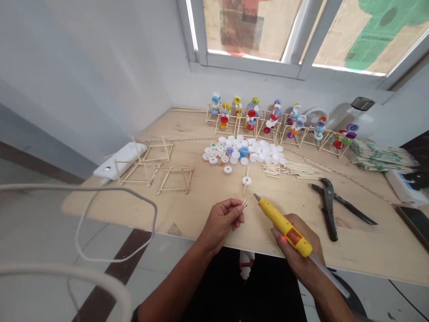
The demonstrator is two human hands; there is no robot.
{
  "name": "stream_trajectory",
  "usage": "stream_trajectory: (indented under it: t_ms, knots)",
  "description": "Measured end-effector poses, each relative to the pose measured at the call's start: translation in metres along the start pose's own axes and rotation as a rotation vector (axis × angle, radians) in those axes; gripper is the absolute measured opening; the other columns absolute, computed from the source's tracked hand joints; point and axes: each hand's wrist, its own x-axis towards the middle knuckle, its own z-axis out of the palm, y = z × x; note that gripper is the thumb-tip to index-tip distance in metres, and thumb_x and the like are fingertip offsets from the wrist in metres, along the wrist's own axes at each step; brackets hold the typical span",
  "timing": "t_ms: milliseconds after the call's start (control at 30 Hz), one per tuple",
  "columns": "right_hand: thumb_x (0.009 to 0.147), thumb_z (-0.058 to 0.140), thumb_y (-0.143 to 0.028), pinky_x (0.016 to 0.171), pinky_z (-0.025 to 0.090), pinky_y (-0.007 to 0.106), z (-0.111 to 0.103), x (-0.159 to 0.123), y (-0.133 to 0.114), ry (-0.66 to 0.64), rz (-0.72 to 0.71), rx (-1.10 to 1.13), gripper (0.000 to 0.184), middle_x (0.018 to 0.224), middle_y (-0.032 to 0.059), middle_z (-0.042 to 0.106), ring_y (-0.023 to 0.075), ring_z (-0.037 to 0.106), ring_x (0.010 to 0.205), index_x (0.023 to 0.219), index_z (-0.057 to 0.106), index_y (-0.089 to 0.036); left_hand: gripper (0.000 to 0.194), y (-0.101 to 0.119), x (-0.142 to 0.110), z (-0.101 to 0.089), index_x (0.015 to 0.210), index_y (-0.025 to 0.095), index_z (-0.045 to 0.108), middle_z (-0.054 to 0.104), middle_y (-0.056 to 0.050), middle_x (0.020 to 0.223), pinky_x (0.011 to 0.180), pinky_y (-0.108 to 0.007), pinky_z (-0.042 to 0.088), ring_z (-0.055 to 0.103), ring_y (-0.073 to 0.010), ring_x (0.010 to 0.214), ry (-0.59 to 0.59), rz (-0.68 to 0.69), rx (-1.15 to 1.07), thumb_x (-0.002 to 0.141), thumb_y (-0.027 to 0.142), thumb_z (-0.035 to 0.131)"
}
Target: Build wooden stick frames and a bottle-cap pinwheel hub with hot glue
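My left hand [224, 221] pinches a few short wooden sticks [247, 201] just above the table's front part. In my right hand [298, 243] is a yellow hot glue gun [279, 219], its nozzle aimed up and left toward those sticks but apart from them. A clear glue stick [330, 275] sticks out of its back end. Just beyond both hands lies a white bottle cap [246, 180] with a thin stick across it. Behind that spreads a pile of mostly white caps [264, 150], and a bundle of loose sticks [298, 169] lies to its right.
Stick frames [176, 180] stand at left beside a white power bank [120, 160]. Finished-looking cap wheels on stick stands [251, 118] line the back. Black pliers [329, 205], a power strip [405, 185] and a phone [414, 223] lie at right. A white cable [154, 214] loops at left.
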Motion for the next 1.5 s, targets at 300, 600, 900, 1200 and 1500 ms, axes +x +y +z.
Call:
stream_trajectory:
  t_ms: [300,600,900,1200,1500]
  knots:
    - [0.083,0.052,-0.024,0.068,0.049,0.031,0.003,-0.005,0.0,0.041,-0.114,0.102,0.01,0.088,0.0059,0.064,0.02,0.061,0.08,0.092,0.056,-0.021,0.031,-0.001,0.0,0.001,0.081,0.014,0.06,0.057,0.002,0.052,0.043,-0.018,0.03,0.044,-0.006,0.044,0.013,0.01,-0.007,0.063,0.034,0.074]
    - [0.082,0.054,-0.032,0.067,0.051,0.034,-0.025,0.0,0.014,0.284,-0.115,-0.193,0.018,0.091,0.0082,0.065,0.0248,0.064,0.082,0.096,0.058,-0.021,0.029,0.002,-0.002,0.002,0.08,0.013,0.061,0.057,0.002,0.052,0.043,-0.018,0.03,0.043,-0.0062,0.043,0.017,0.023,0.018,0.064,0.035,0.073]
    - [0.083,0.054,-0.034,0.075,0.048,0.036,-0.078,-0.008,0.13,0.416,-0.129,-0.53,0.023,0.091,0.0091,0.064,0.0241,0.062,0.084,0.101,0.057,-0.019,0.028,0.004,-0.002,0.003,0.079,0.014,0.061,0.056,0.002,0.051,0.044,-0.019,0.031,0.043,-0.0065,0.044,0.014,0.023,0.037,0.063,0.034,0.073]
    - [0.088,0.036,-0.032,0.068,0.04,0.04,-0.103,-0.013,0.186,0.142,-0.17,-0.888,0.029,0.097,0.0141,0.064,0.0287,0.056,0.085,0.103,0.055,-0.017,0.031,0.003,-0.003,0.004,0.078,0.014,0.061,0.057,0.002,0.052,0.046,-0.019,0.033,0.044,-0.007,0.046,0.028,0.015,0.039,0.061,0.035,0.075]
    - [0.081,0.044,-0.038,0.071,0.042,0.045,-0.108,-0.017,0.209,0.051,-0.162,-0.842,0.043,0.109,0.0162,0.061,0.0332,0.056,0.092,0.118,0.052,-0.017,0.028,0.004,-0.003,0.003,0.077,0.014,0.061,0.057,0.002,0.052,0.044,-0.019,0.032,0.044,-0.0068,0.045,0.004,0.022,0.023,0.063,0.035,0.073]
